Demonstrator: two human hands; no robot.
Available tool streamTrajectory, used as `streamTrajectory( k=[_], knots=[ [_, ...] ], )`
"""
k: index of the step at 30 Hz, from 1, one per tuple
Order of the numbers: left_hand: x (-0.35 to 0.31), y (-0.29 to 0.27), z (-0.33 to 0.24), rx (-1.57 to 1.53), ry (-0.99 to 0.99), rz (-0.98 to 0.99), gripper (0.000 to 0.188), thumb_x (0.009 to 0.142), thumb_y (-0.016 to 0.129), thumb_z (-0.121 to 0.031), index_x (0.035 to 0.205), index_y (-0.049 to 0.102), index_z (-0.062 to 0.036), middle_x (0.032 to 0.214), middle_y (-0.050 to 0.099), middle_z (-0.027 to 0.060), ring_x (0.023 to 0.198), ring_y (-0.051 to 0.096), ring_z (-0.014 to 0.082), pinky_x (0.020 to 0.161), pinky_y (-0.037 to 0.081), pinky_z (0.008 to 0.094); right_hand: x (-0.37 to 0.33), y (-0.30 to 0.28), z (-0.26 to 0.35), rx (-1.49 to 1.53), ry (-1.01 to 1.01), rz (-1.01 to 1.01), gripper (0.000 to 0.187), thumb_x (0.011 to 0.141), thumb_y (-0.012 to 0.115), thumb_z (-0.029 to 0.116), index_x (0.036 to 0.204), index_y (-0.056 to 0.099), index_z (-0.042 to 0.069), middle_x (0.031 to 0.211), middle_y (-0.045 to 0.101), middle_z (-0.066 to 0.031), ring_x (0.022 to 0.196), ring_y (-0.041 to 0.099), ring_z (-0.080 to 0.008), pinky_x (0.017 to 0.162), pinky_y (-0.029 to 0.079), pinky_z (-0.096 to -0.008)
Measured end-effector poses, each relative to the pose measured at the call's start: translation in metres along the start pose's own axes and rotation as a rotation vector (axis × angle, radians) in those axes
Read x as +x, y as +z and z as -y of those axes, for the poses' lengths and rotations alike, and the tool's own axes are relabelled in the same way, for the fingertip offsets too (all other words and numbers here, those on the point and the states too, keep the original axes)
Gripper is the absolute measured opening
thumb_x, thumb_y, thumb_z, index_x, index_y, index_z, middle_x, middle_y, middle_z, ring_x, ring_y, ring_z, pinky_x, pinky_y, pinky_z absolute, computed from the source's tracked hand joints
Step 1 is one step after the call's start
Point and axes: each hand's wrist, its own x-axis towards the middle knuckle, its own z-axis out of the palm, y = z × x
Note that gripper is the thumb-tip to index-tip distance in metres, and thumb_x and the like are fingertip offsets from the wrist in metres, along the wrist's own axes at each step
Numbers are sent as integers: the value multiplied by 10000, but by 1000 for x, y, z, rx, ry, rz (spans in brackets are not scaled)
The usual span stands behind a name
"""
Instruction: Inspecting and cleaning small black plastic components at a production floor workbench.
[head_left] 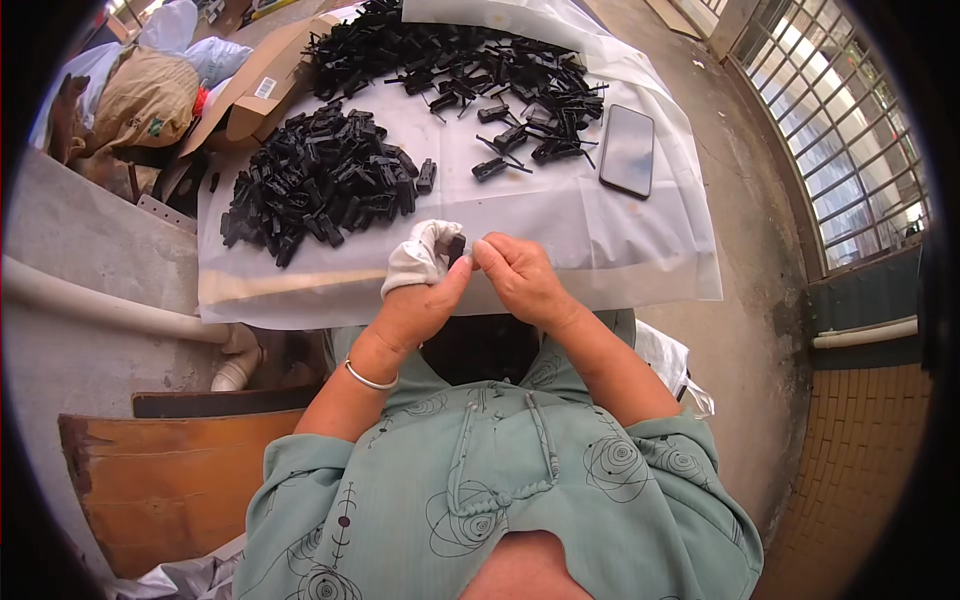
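Just over the table's near edge, my left hand (pixel 425 285) grips a small black plastic part (pixel 456 247). A white cloth glove (pixel 413 262) covers its fingers, while the thumb is bare. My right hand (pixel 513 270) is bare and closed, its thumb and forefinger pinched close beside the black part. Whatever those fingertips hold is too small to make out. Beyond my left hand lies a heap of short black plastic parts (pixel 325 180). Farther back spreads a bigger pile of black parts (pixel 470 60), several with thin stems sticking out.
A dark smartphone (pixel 627 151) lies on the right of the white-covered table (pixel 540 205). An opened cardboard box (pixel 250 100) stands at the back left, near stuffed bags (pixel 140 95). A barred window (pixel 835 110) is on the right; a white pipe (pixel 110 300) runs along the left wall.
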Motion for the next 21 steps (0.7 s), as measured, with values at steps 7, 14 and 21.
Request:
streamTrajectory(
  k=[7, 14, 21],
  knots=[
    [7, -19, -24, -706, -384, -10, 298, 899, 474, -53, 1187, 399, -37, 873, 579, 43, 540, 441, 41, 476, 389, 189, -7, -15, 9, -186, -54, 32, 151, 816, 620, 143, 861, 619, -1, 661, 582, -91, 560, 522, -165, 549, 431, -281],
    [5, -19, -45, -571, -400, 268, 268, 891, 410, -87, 1156, 429, -44, 793, 489, 4, 536, 428, 44, 465, 369, 189, -1, -14, 19, -29, -87, -24, 105, 822, 651, 105, 836, 608, 10, 636, 525, -2, 558, 417, -69, 517, 379, -219],
    [4, -18, -36, -712, -456, 226, 204, 870, 409, -51, 1064, 471, -42, 821, 501, 15, 591, 451, 63, 519, 398, 206, -3, -12, 27, -109, -119, 26, 216, 900, 552, 187, 799, 555, -4, 616, 493, -46, 561, 420, -124, 545, 398, -268]
  ],
)
